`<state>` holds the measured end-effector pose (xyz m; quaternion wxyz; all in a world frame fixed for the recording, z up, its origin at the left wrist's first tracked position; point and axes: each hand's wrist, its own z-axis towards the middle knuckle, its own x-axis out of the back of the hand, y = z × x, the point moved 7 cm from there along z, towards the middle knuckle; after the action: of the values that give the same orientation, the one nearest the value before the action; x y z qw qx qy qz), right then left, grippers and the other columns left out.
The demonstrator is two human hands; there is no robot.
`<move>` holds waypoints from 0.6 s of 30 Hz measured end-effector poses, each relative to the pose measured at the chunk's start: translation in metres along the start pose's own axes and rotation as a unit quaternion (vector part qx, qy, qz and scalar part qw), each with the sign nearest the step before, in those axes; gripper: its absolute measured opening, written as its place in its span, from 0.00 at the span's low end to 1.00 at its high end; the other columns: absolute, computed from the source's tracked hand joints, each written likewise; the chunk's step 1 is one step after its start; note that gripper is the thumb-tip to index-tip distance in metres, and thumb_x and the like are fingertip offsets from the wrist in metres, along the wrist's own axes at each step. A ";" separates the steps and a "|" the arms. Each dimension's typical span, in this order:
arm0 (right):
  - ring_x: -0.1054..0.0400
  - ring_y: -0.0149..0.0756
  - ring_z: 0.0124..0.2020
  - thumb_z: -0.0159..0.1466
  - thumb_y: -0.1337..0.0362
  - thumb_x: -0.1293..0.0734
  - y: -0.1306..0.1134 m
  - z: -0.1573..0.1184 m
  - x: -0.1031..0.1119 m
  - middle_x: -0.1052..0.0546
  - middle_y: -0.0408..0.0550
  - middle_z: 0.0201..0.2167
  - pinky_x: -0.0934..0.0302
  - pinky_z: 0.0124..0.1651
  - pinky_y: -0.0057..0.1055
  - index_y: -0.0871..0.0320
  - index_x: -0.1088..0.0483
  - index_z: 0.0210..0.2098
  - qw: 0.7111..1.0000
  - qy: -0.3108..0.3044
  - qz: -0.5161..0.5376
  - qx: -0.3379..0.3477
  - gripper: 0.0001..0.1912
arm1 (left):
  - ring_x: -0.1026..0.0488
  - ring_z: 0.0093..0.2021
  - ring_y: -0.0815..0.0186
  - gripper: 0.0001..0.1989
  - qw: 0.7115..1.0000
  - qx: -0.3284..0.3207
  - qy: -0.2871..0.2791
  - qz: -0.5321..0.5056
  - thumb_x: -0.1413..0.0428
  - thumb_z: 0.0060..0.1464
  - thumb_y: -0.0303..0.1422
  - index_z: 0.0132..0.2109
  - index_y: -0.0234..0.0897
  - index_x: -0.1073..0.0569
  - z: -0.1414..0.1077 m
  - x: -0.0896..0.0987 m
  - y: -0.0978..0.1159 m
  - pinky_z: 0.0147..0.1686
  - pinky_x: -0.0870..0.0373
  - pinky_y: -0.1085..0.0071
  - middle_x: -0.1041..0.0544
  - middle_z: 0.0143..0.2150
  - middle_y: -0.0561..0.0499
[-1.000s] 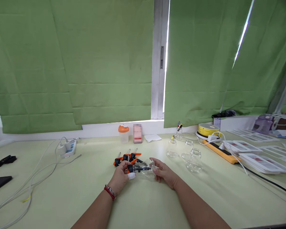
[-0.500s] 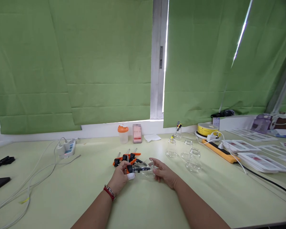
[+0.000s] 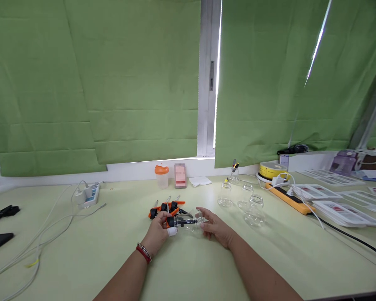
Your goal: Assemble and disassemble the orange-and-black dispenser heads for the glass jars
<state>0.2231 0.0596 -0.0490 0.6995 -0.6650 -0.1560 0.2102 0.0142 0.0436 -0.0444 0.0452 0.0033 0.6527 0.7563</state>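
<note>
My left hand [image 3: 158,230] grips the black and orange pump head [image 3: 170,222] at its collar; a white wrap covers the thumb. The pump's dark tube points right and lies inside a clear glass vessel [image 3: 192,229], held sideways above the table. My right hand [image 3: 215,227] has its fingers around the right end of that glass. Just behind my left hand, several black and orange pump heads [image 3: 164,207] with metal rods lie together. Several clear glass vessels [image 3: 254,214] stand to the right of my right hand.
An orange-lidded cup [image 3: 162,177], a phone-like red and white card [image 3: 180,176] and a white tissue [image 3: 200,181] are near the wall. On the right lie an orange power strip [image 3: 288,199] and printed sheets [image 3: 347,213]. Cables [image 3: 71,209] and a white power strip [image 3: 90,196] occupy the left.
</note>
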 end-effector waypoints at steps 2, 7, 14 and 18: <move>0.36 0.23 0.23 0.53 0.54 0.30 0.001 0.001 0.001 0.33 0.49 0.48 0.44 0.21 0.24 0.51 0.40 0.55 1.000 0.005 -0.003 -0.005 0.32 | 0.25 0.35 0.65 0.24 1.000 0.001 -0.003 0.000 0.33 0.33 0.27 0.37 0.37 0.36 0.000 0.000 0.000 0.34 0.29 0.70 0.24 0.40 0.48; 0.38 0.26 0.20 0.57 0.48 0.35 0.008 0.008 0.000 0.33 0.42 0.25 0.48 0.18 0.22 0.59 0.35 0.49 1.000 0.013 -0.011 -0.021 0.27 | 0.24 0.36 0.64 0.24 1.000 0.003 -0.006 0.001 0.33 0.33 0.28 0.38 0.38 0.36 0.000 0.000 -0.003 0.35 0.29 0.69 0.24 0.41 0.48; 0.34 0.25 0.24 0.53 0.50 0.31 0.005 0.003 0.002 0.34 0.51 0.50 0.41 0.24 0.25 0.49 0.45 0.58 1.000 0.014 0.003 -0.011 0.36 | 0.25 0.34 0.65 0.24 1.000 0.002 0.010 0.000 0.32 0.31 0.28 0.36 0.38 0.35 -0.003 -0.001 0.006 0.34 0.30 0.71 0.23 0.38 0.50; 0.36 0.25 0.23 0.52 0.49 0.30 0.005 0.004 0.001 0.30 0.47 0.41 0.44 0.21 0.23 0.54 0.38 0.51 1.000 0.008 -0.007 -0.012 0.30 | 0.25 0.33 0.66 0.24 1.000 0.007 0.007 0.002 0.32 0.30 0.28 0.36 0.38 0.35 -0.004 -0.003 0.009 0.33 0.30 0.71 0.24 0.36 0.52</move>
<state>0.2214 0.0633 -0.0537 0.6945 -0.6735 -0.1577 0.1981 0.0168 0.0377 -0.0364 0.0395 -0.0004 0.6581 0.7519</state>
